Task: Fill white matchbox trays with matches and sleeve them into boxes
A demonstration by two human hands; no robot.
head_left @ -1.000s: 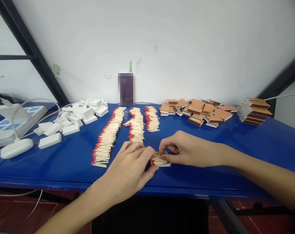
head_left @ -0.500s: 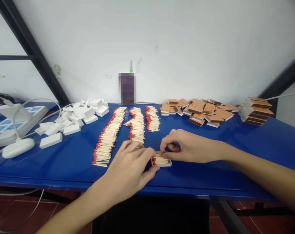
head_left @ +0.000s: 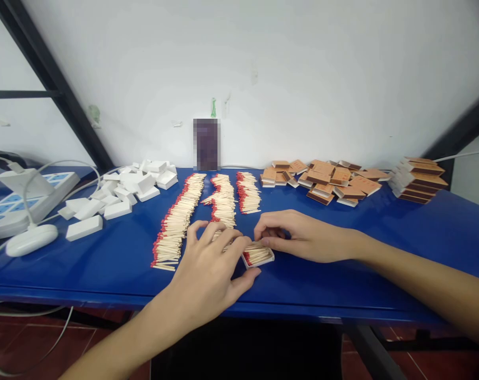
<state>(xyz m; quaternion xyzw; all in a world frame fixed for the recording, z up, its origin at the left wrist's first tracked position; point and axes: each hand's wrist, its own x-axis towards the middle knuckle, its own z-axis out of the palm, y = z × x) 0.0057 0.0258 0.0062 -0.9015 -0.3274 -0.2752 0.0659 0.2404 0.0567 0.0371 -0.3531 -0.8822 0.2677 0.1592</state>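
Observation:
A small white matchbox tray (head_left: 268, 260) filled with red-tipped matches (head_left: 259, 254) sits on the blue table, slightly turned. My left hand (head_left: 211, 264) holds its left end, thumb at the near side and index finger at the far side. At the tray's far edge are the curled fingers of my right hand (head_left: 290, 235), thumb and fingertips close together; what lies between them is hidden. Beyond my left hand, a row of matches (head_left: 223, 203) is partly covered by its fingers. A longer match row (head_left: 176, 227) lies to the left, a shorter match row (head_left: 249, 194) behind the tray.
White empty-looking trays (head_left: 124, 184) are heaped at the back left, near a power strip (head_left: 29, 198) with cables. Orange matchbox sleeves (head_left: 326, 179) lie in a pile at the back right, beside stacked matchboxes (head_left: 419, 179). A pixelated dark rectangle (head_left: 206, 145) stands against the wall.
The tray has shifted slightly left and away from me and turned askew. My right hand has moved a little left, from over the matches to the tray's far edge.

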